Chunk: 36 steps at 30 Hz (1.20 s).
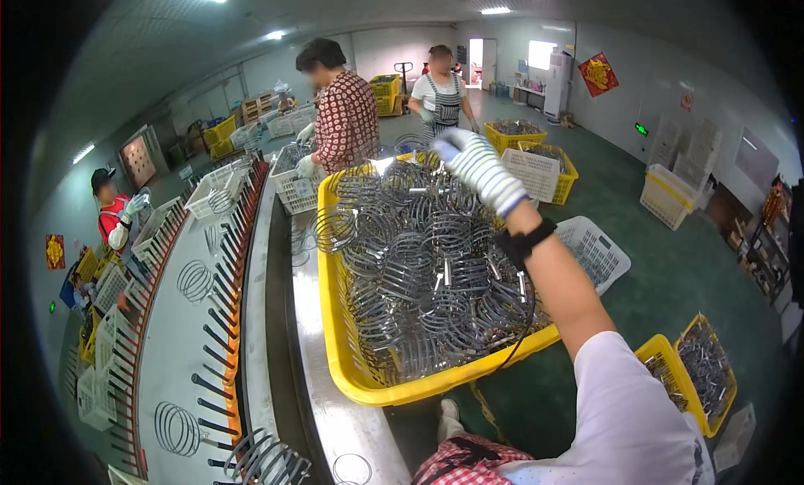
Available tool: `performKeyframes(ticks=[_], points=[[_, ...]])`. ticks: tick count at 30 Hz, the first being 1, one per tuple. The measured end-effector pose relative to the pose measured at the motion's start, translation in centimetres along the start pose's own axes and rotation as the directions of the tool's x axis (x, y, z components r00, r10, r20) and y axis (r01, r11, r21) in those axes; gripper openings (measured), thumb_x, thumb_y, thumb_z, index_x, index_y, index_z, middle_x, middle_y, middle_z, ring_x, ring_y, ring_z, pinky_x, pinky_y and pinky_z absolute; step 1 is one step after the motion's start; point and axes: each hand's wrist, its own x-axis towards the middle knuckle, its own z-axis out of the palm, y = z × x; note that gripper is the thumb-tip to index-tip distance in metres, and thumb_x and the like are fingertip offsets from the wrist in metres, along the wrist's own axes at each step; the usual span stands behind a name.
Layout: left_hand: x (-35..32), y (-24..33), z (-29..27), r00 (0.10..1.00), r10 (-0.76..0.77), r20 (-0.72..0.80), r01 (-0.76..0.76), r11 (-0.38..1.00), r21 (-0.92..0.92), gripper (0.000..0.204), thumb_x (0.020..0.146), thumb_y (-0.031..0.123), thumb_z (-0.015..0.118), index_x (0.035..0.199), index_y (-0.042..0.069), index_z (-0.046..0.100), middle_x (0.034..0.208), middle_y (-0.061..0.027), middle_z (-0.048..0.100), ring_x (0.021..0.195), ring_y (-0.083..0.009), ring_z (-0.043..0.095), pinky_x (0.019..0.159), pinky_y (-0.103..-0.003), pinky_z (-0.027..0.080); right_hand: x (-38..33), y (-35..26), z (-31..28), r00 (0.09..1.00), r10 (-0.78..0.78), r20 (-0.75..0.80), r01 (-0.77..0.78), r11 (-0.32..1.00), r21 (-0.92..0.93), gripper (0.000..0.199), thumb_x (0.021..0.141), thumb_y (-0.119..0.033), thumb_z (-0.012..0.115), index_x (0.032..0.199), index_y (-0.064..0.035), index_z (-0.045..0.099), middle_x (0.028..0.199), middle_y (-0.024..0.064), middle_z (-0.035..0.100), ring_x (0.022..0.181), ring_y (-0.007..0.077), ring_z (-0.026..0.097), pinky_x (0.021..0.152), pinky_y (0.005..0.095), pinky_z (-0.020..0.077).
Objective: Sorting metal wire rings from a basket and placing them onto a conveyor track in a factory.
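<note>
My right hand (pixel 479 168), in a white glove with blue stripes, is raised over the far right part of a large yellow basket (pixel 356 389). Its fingers are somewhat blurred but look stretched and apart, with nothing visible in them. Tangled thin metal hoops (pixel 419 259), which look like hose clamps, fill the basket. Small shiny metal pieces show among them. A black band circles my right wrist. My left hand is out of view. At the lower left edge, a bundle of similar hoops (pixel 266 461) appears above the bench; what holds it cannot be seen.
Left of the basket runs a long bench (pixel 180 343) edged with rows of dark pegs, with loose hoops on it. A person in a patterned top (pixel 350 121) works beyond. Two others stand further off. A white crate (pixel 595 255) and yellow crates (pixel 708 376) lie to the right.
</note>
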Motion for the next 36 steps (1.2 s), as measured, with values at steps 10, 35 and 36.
performKeyframes(ticks=[10, 35, 36], points=[[-3.4, -1.9, -1.6, 0.996, 0.052, -0.074, -0.05, 0.998, 0.029, 0.031, 0.09, 0.016, 0.056, 0.116, 0.003, 0.045, 0.079, -0.0018, 0.053, 0.053, -0.0037, 0.04, 0.046, -0.014, 0.031, -3.8, 10.3, 4.6, 0.907, 0.321, 0.273, -0.362, 0.925, 0.114, 0.041, 0.085, -0.032, 0.059, 0.108, 0.0015, 0.061, 0.1, 0.0137, 0.064, 0.095, 0.0245, 0.058, 0.085, 0.0342, 0.0438], [-1.4, -6.8, -9.2, 0.993, 0.046, -0.111, -0.068, 0.978, -0.196, 0.036, 0.082, 0.016, 0.065, 0.109, 0.005, 0.045, 0.089, -0.0143, 0.059, 0.071, -0.0224, 0.062, 0.059, -0.031, 0.052, 1.8, 14.2, 4.1, 0.955, 0.168, -0.244, -0.057, 0.913, 0.404, 0.019, 0.09, -0.024, 0.055, 0.084, -0.007, 0.06, 0.067, -0.0041, 0.05, 0.054, 0.0055, 0.042, 0.048, 0.0227, 0.0347], [-1.3, -6.8, -9.6, 0.99, 0.051, -0.133, -0.082, 0.968, -0.237, 0.037, 0.082, 0.016, 0.066, 0.11, 0.005, 0.045, 0.09, -0.0143, 0.059, 0.071, -0.0225, 0.061, 0.059, -0.032, 0.051, 1.5, 13.8, 2.8, 0.96, 0.097, -0.264, 0.039, 0.883, 0.467, 0.017, 0.091, -0.022, 0.055, 0.084, -0.0073, 0.06, 0.068, -0.0046, 0.05, 0.055, 0.0048, 0.042, 0.049, 0.0216, 0.0348]])
